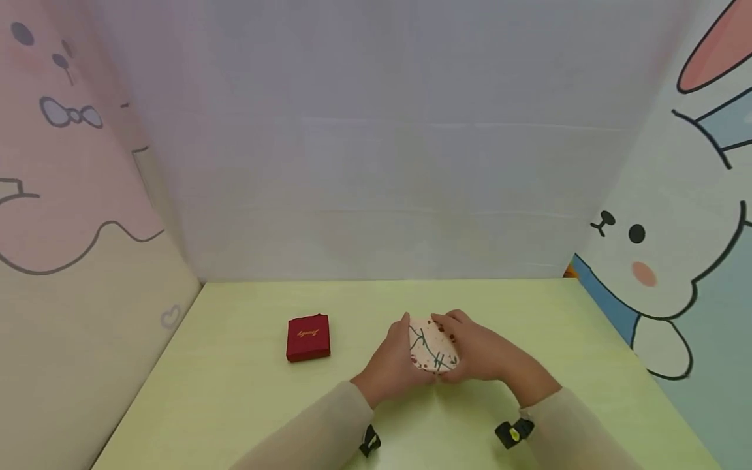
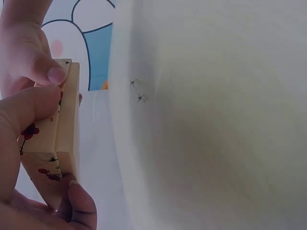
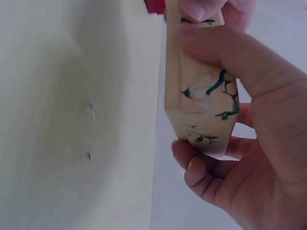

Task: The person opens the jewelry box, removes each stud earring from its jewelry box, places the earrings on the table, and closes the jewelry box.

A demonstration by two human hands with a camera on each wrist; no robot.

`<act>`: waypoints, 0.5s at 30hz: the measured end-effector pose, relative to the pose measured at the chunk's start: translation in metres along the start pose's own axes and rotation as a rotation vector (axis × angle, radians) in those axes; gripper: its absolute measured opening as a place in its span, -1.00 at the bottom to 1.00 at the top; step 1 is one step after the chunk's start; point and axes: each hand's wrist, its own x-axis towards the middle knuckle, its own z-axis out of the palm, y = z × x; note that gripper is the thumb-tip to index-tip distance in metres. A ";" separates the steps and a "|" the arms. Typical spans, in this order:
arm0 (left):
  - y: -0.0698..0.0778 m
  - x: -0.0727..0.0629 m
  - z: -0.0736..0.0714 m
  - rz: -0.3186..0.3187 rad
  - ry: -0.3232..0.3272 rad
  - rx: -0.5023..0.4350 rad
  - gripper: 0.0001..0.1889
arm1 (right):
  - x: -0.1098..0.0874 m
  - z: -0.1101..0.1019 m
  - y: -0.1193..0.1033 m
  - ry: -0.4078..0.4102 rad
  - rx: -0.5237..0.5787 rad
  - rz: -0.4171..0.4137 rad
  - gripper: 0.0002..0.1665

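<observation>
Both hands hold a small cream box with a painted flower and branch pattern, raised over the table. My left hand grips its left side, thumb along the near edge. On the opposite side my right hand grips it, fingers curled round the edge and thumb on the patterned wall. A seam or step runs along the box in the left wrist view. Below the box, two tiny dark star-like pieces show against the tabletop; in the right wrist view they look like thin shiny pieces. Their kind is unclear.
A dark red square box with gold lettering lies on the pale yellow-green table, left of the hands. A white cloth backdrop rises behind the table. Printed cartoon panels flank both sides.
</observation>
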 end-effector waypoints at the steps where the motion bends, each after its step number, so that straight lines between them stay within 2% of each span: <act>1: 0.002 0.005 0.001 0.002 0.003 0.009 0.38 | 0.001 -0.004 0.004 -0.001 0.004 0.001 0.27; 6: 0.006 0.028 0.006 -0.002 0.000 0.013 0.41 | 0.008 -0.016 0.021 -0.018 0.021 0.018 0.27; 15: 0.000 0.062 0.026 -0.020 0.002 -0.012 0.40 | 0.015 -0.023 0.048 -0.044 0.063 0.026 0.28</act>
